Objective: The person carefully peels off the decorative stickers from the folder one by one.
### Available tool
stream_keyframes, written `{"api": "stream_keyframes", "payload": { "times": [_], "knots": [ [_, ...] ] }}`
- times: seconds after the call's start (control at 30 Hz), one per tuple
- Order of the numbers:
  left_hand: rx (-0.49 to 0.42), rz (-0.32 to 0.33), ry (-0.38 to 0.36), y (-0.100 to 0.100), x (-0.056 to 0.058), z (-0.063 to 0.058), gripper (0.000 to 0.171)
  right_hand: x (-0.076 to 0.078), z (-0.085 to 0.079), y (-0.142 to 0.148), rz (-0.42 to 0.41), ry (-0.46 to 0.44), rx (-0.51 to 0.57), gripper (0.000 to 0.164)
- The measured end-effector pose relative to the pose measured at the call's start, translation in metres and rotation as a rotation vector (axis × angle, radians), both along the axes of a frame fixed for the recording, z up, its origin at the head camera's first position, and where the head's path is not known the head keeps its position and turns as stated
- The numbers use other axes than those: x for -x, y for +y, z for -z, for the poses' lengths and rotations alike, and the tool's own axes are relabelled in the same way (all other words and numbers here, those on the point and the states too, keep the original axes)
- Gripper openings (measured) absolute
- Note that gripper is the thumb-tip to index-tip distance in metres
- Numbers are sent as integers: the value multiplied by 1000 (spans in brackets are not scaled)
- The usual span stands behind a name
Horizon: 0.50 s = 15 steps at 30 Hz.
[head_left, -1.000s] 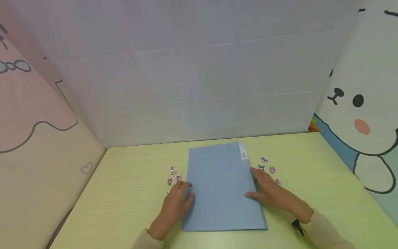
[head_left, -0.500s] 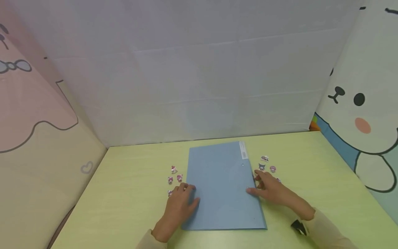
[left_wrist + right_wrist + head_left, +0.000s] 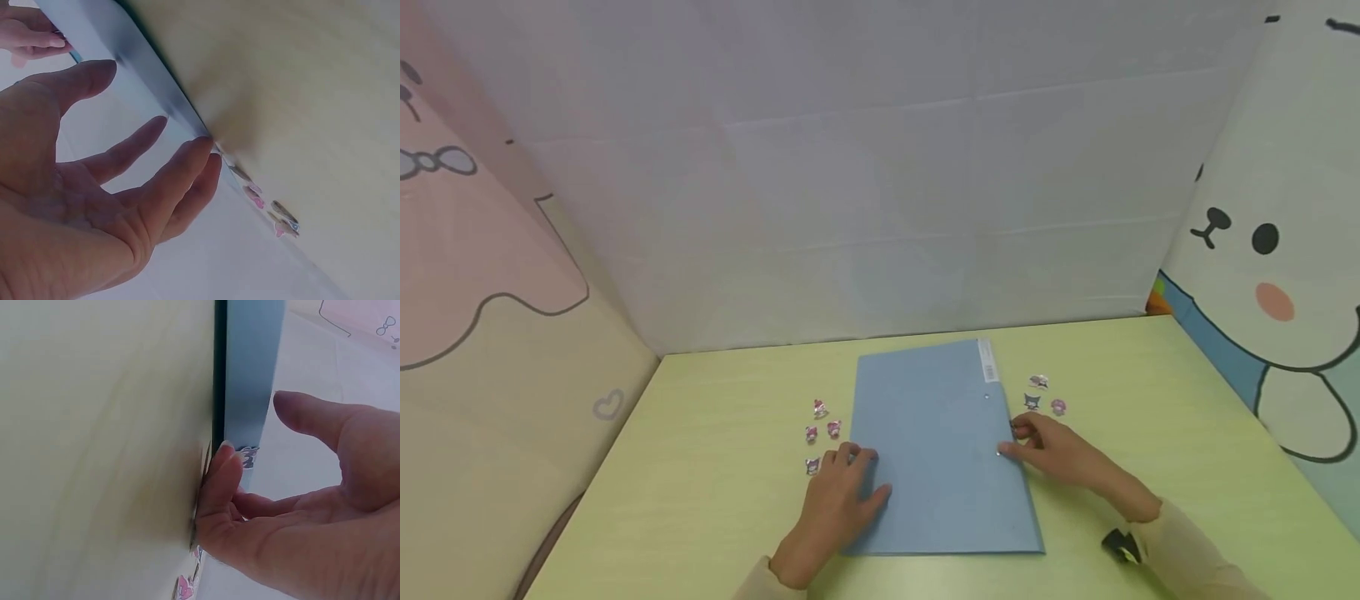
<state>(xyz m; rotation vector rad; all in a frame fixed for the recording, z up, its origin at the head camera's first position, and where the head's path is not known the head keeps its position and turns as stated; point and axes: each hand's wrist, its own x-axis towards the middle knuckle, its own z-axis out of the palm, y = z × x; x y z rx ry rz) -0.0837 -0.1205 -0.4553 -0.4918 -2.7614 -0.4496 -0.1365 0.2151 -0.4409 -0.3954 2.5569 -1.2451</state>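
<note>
A light blue folder (image 3: 936, 467) lies flat on the yellow-green table, a white barcode label (image 3: 988, 360) at its top right corner. Over its left edge rests my left hand (image 3: 837, 504), fingers loosely bent and thumb spread on the cover. In the left wrist view its fingertips meet the edge. My right hand (image 3: 1063, 450) grips the right edge, thumb over the cover and fingers curled at the side, as the right wrist view shows. A small cartoon sticker (image 3: 249, 456) sits against the folder's side by those fingertips.
Small cartoon stickers (image 3: 834, 429) lie in a group left of the folder. Others, such as the dark one (image 3: 1032, 402), lie to its right. A black object (image 3: 1122, 546) is by my right sleeve. Cloth-like walls close in the table (image 3: 700, 467).
My left hand has slid slightly right, further onto the cover. The fingers of my right hand have curled in at the right edge. The folder lies where it was.
</note>
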Motion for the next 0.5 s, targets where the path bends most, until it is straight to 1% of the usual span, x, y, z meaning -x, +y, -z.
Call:
{"api": "stream_keyframes", "payload": {
  "times": [0.2,0.33,0.4,0.5],
  "knots": [
    [1,24,-10,3,-2,0,41,0,-2,1,26,-29,28,46],
    [-14,44,-24,6,-3,-2,42,-1,-4,-1,20,-40,78,44],
    [-16,45,-40,8,-3,-3,42,-1,-5,-2,16,-38,109,47],
    [-29,49,-44,12,-3,-3,44,-1,-8,-5,18,-23,128,59]
  ]
}}
